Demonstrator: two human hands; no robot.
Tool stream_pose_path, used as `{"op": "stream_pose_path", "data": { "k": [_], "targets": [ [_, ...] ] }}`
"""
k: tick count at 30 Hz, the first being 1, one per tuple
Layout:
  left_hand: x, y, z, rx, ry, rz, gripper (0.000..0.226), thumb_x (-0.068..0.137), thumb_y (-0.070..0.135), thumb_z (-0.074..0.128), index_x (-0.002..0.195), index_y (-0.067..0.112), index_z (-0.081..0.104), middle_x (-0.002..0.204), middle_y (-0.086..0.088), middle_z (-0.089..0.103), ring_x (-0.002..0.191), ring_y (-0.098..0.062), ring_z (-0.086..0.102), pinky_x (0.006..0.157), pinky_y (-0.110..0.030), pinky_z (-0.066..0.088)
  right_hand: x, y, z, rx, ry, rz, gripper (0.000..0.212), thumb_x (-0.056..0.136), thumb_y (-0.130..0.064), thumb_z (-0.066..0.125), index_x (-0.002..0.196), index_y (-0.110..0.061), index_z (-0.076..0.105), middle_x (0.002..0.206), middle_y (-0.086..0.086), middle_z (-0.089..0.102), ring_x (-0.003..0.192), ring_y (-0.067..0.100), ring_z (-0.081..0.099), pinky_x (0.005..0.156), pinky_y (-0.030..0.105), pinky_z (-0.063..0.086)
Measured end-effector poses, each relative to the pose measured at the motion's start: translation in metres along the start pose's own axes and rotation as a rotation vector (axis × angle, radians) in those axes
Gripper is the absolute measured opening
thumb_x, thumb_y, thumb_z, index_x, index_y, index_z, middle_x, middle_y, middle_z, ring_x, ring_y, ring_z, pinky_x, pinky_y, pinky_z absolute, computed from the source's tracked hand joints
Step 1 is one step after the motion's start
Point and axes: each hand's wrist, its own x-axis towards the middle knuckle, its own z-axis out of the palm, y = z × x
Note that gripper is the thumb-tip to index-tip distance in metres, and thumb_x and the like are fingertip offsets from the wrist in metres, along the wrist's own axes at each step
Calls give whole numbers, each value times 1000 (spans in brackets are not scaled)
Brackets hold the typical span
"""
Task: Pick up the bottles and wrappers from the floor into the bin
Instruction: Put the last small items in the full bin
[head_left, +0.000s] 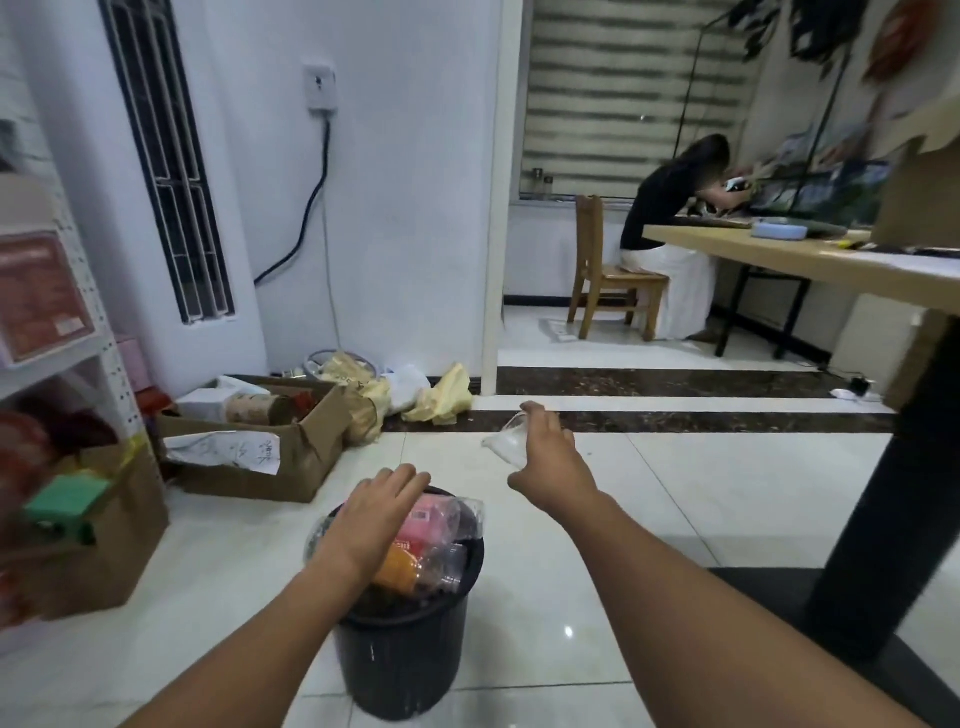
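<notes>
At the far left stands a white shelf (78, 358) with a brown paper bag (111, 545) on the floor at its foot. Just right of it, an open cardboard box (249, 467) sits on the pale tiled floor (675, 493). Beyond the box, crumpled yellow wrappers (441, 402) lie along the foot of the wall.

Near the middle stands the black bin (400, 660), filled to the rim with bottles (431, 525) in pink, orange and clear plastic. The left hand (374, 514) is spread palm down over the left side of the bin's mouth with its fingers straight and holding nothing. I cannot tell whether it touches the contents.

To the right and a little farther off, the right hand (550, 462) has its fingers curled round a clear plastic piece (506, 441), held in the air above the floor beyond the bin. It is too blurred to tell whether it is a cup or a wrapper.

At the right a wooden surface (779, 260) stands on a black leg (883, 493). Far behind it, a person (660, 208) sits on a wooden chair (608, 280).
</notes>
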Motion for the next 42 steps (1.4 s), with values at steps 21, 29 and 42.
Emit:
{"op": "stream_pose_path", "data": {
  "k": [21, 29, 42],
  "targets": [
    [0, -75, 81, -160, -325, 174, 46, 53, 63, 73, 91, 41, 62, 87, 24, 67, 80, 3, 67, 75, -22, 56, 98, -44, 65, -42, -188, 24, 77, 89, -32, 59, 151, -15, 16, 145, 14, 27, 132, 33, 31, 105, 41, 35],
    [3, -95, 73, -282, -286, -13, 53, 85, 61, 29, 121, 37, 59, 124, 12, 57, 112, -6, 53, 99, -21, 33, 114, -53, 113, -53, -308, 16, 79, 89, -32, 59, 151, -15, 13, 146, 14, 26, 128, 35, 43, 103, 44, 41],
    [-1, -121, 88, -395, -336, -170, 56, 88, 62, 23, 131, 34, 45, 125, 16, 50, 102, 4, 31, 86, -7, 22, 135, -39, 154, -124, -318, 35, 68, 89, -36, 65, 141, -13, 27, 139, 10, 45, 127, 31, 41, 100, 41, 39]
  ]
}}
